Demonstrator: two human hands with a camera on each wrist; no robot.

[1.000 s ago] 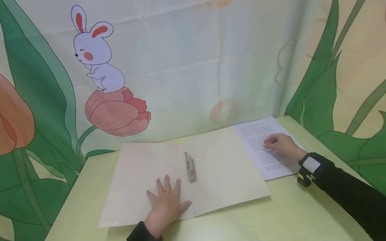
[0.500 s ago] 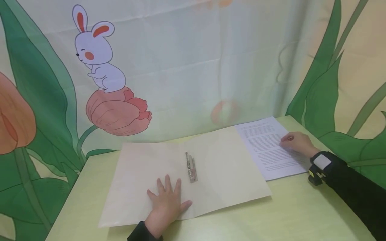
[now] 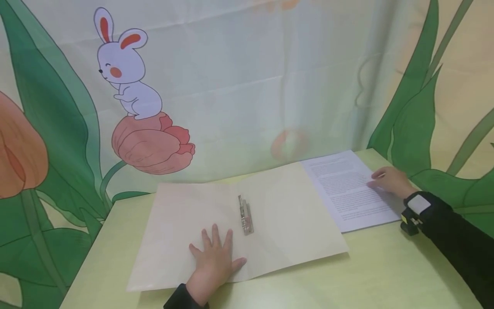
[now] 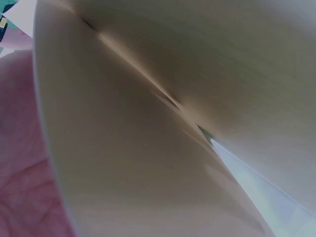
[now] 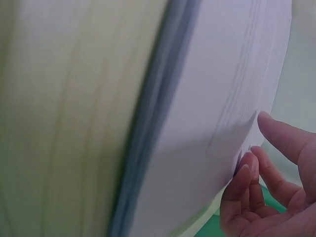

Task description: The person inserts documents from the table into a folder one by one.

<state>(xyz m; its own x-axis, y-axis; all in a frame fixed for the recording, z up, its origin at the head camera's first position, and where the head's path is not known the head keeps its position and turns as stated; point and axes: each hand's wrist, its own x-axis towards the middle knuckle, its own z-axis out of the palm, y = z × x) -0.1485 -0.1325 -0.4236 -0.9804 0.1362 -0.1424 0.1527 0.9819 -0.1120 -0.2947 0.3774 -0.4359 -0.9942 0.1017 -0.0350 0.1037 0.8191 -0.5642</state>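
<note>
An unfolded cream paper folder (image 3: 285, 214) lies on the table, with a metal clip (image 3: 245, 216) by its middle crease. My left hand (image 3: 214, 262) rests on its left half, fingers spread. In the left wrist view, the folder's near edge (image 4: 123, 163) bulges up beside my palm (image 4: 22, 148). A stack of printed paper sheets (image 3: 339, 189) lies at the right, beside or partly under the folder. My right hand (image 3: 391, 181) is at the stack's right edge. The right wrist view shows thumb (image 5: 281, 133) and bent fingers at the sheet edge, with a gap between them.
The pale yellow-green table (image 3: 386, 266) ends at a hanging cloth (image 3: 239, 94) printed with a rabbit and flowers, which closes off the back. A black band with a small device (image 3: 414, 210) sits on my right wrist.
My right hand has moved rightward across the printed sheets to their right edge, and its thumb and finger have parted a little. The left hand, folder and sheets have stayed in place.
</note>
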